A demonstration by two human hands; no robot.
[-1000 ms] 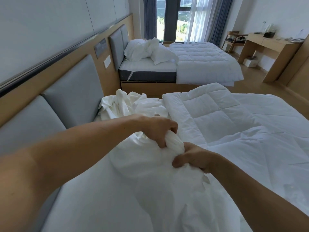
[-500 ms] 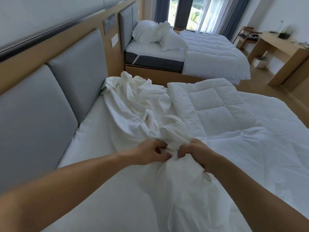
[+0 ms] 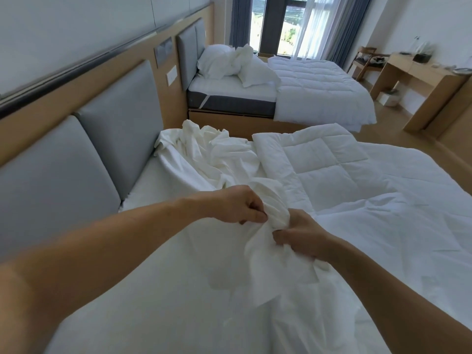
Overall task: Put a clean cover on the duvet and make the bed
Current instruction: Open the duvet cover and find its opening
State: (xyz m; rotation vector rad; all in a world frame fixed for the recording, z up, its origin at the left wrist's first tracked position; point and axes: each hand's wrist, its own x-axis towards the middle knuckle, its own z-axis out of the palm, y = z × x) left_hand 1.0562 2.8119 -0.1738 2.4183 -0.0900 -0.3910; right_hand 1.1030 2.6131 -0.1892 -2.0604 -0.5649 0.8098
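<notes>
The only containers lie far off, at the upper right of the frame. A small white bin stands on the floor against the wooden desk, and what it holds is too small to tell. A dark box sits on the desk top, its contents blurred.

On the near bed the white cover lies crumpled in a heap by the grey headboard, left of centre. From there it runs down to the middle of the frame and spreads on toward the bottom edge. The quilted duvet lies just right of the heap, touching it, and fills the right half of the bed. Whether any of the duvet is inside the cover cannot be told.

Both hands grip the cover at centre frame. The left hand has its fingers curled round a gathered fold. The right hand, lower and to the right, pinches the same bunch of cloth. A thick roll of fabric bulges up between them.

Half a second ago the two hands were level and almost knuckle to knuckle. Now the left one sits higher and there is more cloth between them. A second ago the bundle was held higher against the heap.

At the top centre, the far bed carries rumpled pillows.
</notes>
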